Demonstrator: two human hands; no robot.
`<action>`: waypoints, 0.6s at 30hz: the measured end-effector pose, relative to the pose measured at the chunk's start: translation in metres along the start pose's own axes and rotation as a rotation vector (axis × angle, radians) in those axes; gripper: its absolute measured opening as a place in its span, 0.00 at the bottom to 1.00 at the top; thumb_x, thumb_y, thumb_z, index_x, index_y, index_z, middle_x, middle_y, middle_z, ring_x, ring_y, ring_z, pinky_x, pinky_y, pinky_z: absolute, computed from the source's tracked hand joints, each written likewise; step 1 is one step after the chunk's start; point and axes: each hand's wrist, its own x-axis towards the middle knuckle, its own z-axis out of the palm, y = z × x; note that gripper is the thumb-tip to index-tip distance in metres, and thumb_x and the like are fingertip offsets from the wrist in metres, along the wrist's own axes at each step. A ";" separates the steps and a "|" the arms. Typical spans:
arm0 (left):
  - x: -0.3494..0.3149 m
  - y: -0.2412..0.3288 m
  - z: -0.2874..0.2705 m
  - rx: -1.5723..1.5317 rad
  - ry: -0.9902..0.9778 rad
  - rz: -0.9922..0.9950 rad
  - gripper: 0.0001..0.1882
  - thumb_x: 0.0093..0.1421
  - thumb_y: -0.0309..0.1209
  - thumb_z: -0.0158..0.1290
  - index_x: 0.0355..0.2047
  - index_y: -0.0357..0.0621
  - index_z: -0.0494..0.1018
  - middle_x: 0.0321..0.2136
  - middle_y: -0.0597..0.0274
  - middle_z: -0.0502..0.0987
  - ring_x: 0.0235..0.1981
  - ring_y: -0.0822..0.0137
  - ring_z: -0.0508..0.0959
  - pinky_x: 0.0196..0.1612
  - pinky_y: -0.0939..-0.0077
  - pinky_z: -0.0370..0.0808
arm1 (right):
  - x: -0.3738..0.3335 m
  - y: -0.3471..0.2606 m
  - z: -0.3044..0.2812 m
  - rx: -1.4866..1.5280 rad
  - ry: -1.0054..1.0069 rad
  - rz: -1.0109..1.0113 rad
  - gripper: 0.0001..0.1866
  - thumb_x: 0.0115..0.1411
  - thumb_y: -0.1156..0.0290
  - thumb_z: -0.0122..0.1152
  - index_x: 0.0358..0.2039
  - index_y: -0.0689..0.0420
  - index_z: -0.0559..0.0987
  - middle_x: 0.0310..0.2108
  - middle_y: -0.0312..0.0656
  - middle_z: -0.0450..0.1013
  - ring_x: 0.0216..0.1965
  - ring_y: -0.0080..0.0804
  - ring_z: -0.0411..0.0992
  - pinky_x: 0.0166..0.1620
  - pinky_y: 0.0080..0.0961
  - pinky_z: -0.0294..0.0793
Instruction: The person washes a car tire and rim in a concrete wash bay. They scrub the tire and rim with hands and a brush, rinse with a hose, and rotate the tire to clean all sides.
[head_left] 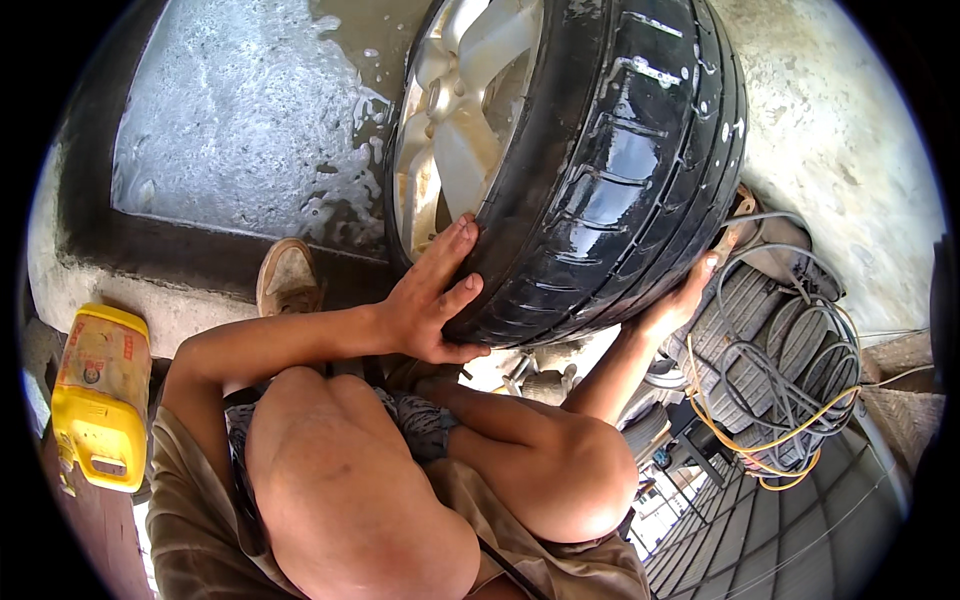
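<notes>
A wheel with a wet black tyre (640, 130) and a silver spoked rim (455, 130) stands tilted in front of me. Water and white suds glisten on its tread. My left hand (435, 300) rests with spread fingers against the sidewall near the lower edge of the rim. Around the right side of the tyre, my right hand (680, 300) lies against the tread with its visible fingers stretched out; part of it is hard to make out. The tyre is between the two hands.
A trough of foamy water (90, 190) lies at the far left, behind the wheel. Beside my left arm is a yellow plastic jug (100, 400). To the right, coiled grey and yellow hoses (780, 370) drape over stacked tyres (735, 310). A shoe (290, 275) stands by the trough's edge.
</notes>
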 end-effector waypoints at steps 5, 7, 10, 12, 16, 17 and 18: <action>0.045 0.011 0.000 -0.035 0.050 -0.082 0.56 0.43 0.45 0.66 0.68 0.52 0.45 0.66 0.33 0.41 0.65 0.32 0.47 0.63 0.41 0.50 | 0.003 0.000 -0.004 0.069 -0.036 0.022 0.32 0.67 0.47 0.40 0.59 0.62 0.64 0.56 0.46 0.66 0.54 0.38 0.67 0.57 0.33 0.65; 0.067 0.016 0.003 -0.066 0.080 -0.113 0.56 0.42 0.44 0.67 0.67 0.50 0.47 0.66 0.33 0.40 0.66 0.33 0.46 0.64 0.43 0.50 | 0.005 0.000 -0.005 0.123 -0.045 0.027 0.33 0.66 0.46 0.41 0.59 0.61 0.64 0.57 0.46 0.65 0.54 0.38 0.67 0.58 0.33 0.65; 0.084 0.017 0.005 -0.085 0.101 -0.161 0.57 0.39 0.40 0.69 0.67 0.51 0.49 0.66 0.34 0.37 0.67 0.35 0.43 0.65 0.47 0.49 | 0.001 0.008 0.001 0.144 -0.059 0.051 0.35 0.66 0.44 0.40 0.62 0.61 0.60 0.59 0.47 0.62 0.57 0.40 0.63 0.60 0.36 0.62; 0.095 0.018 0.009 -0.130 0.047 -0.153 0.58 0.39 0.38 0.70 0.67 0.49 0.48 0.66 0.33 0.35 0.67 0.36 0.39 0.66 0.49 0.47 | -0.003 0.003 -0.003 0.097 -0.088 0.021 0.38 0.65 0.41 0.38 0.63 0.60 0.57 0.62 0.47 0.58 0.60 0.42 0.60 0.63 0.38 0.58; 0.108 0.017 0.010 -0.114 0.021 -0.172 0.57 0.39 0.36 0.69 0.67 0.51 0.48 0.67 0.36 0.35 0.68 0.39 0.40 0.66 0.50 0.47 | -0.002 0.013 -0.016 0.109 -0.142 0.039 0.41 0.65 0.38 0.34 0.65 0.59 0.54 0.65 0.48 0.53 0.64 0.45 0.54 0.65 0.42 0.54; 0.112 0.017 0.010 -0.118 0.009 -0.179 0.57 0.39 0.36 0.69 0.68 0.51 0.48 0.67 0.37 0.35 0.68 0.39 0.40 0.66 0.51 0.47 | -0.003 0.012 -0.017 0.127 -0.144 0.056 0.41 0.65 0.38 0.34 0.65 0.59 0.54 0.65 0.48 0.52 0.64 0.45 0.54 0.65 0.42 0.54; 0.114 0.017 0.011 -0.121 -0.003 -0.186 0.57 0.39 0.36 0.69 0.68 0.52 0.48 0.67 0.37 0.35 0.68 0.39 0.40 0.67 0.51 0.47 | -0.003 0.014 -0.019 0.146 -0.147 0.075 0.41 0.64 0.38 0.34 0.65 0.59 0.54 0.65 0.48 0.52 0.64 0.45 0.54 0.65 0.42 0.54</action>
